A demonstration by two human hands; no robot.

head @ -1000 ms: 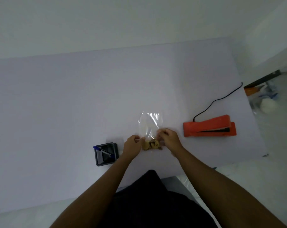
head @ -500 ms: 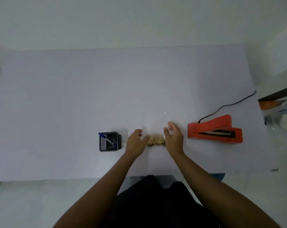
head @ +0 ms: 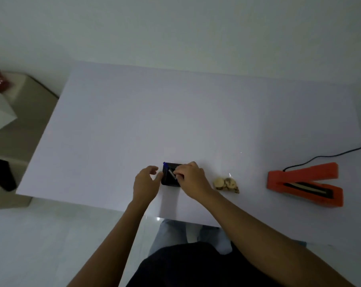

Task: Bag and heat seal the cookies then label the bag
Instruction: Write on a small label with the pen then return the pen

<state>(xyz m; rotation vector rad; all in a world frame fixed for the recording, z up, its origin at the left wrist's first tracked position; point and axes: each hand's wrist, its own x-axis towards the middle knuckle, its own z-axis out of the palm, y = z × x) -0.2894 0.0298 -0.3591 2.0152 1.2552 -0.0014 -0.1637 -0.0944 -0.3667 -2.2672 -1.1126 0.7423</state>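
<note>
Right hand [head: 191, 179]: fingertips pinched over the top of the black holder [head: 171, 175], apparently closing on the pen [head: 168, 170] or a slip beside it; firm contact cannot be confirmed from this angle. Left hand [head: 145, 183]: open, fingers loosely curled, thumb at the holder's left wall, holding nothing.

Cookies [head: 226, 183] lie on the white table [head: 175, 112], just right of the right wrist, between holder and heat sealer [head: 303, 186]. A faint glint above them suggests clear bag film; whether it is sealed cannot be told.

Judgement: step in hand is fetching the labelling item. To do it well, brace the holder with the left hand so it does not slide or tip, then draw the pen straight up along its lean. Keep the right forearm lifted clear of the cookies when returning.

Counts:
- cookies: two rounds plainly visible, possibly a third piece at the right end
- holder: one
- pen: one, blue cap
- heat sealer: one, orange, jaw raised, one black cord [head: 324, 157]
- hands: two
</note>
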